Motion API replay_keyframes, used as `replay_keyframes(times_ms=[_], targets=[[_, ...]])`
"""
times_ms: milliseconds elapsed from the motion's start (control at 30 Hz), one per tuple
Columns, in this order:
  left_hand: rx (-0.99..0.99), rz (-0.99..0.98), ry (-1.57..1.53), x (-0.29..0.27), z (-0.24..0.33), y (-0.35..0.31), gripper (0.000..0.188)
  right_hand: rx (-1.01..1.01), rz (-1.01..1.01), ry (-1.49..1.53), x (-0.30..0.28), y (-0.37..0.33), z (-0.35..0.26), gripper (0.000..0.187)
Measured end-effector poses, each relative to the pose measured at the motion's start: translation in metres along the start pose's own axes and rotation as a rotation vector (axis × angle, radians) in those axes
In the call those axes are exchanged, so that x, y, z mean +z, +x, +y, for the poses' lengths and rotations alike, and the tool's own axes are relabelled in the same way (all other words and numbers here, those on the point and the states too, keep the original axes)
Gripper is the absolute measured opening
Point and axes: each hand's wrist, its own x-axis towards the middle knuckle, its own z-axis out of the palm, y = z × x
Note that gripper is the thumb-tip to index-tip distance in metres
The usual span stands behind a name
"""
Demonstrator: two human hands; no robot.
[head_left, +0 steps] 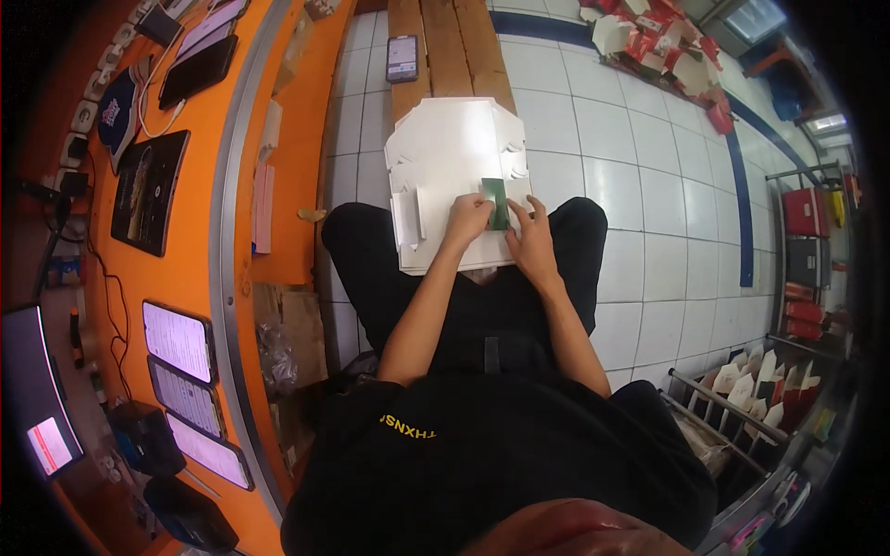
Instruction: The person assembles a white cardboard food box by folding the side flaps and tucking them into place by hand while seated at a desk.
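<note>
Across my lap lies a flat white die-cut cardboard blank (440,139), with folded flaps and cut slots along its sides. A small dark green rectangular strip (495,199) rests upright on its right half. My left hand (469,221) has its fingers curled and pinched at the strip's left edge. Beside the strip's right edge is my right hand (531,243), fingers apart, its thumb near the lower right corner. Whether the right thumb touches the strip is too small to tell.
A wooden bench (445,46) ahead carries a phone (402,58). To the left, an orange counter (199,250) holds a tablet (151,192), several lit phones (178,341) and cables. Red and white crumpled cartons (654,46) lie on the far tiled floor; a metal rack (732,422) of boxes stands right.
</note>
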Motion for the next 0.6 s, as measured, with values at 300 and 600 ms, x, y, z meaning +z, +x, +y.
replay_keyframes(times_ms=[300, 600], targets=[[0.028, -0.027, -0.452, -0.001, 0.0, 0.0, 0.023, 0.393, 0.109, 0.223, -0.015, -0.024, 0.004, 0.03], [0.102, 0.05, -0.217, 0.017, 0.008, -0.017, 0.032, 0.056, 0.148, 0.082, 0.0, -0.008, -0.023, 0.016]])
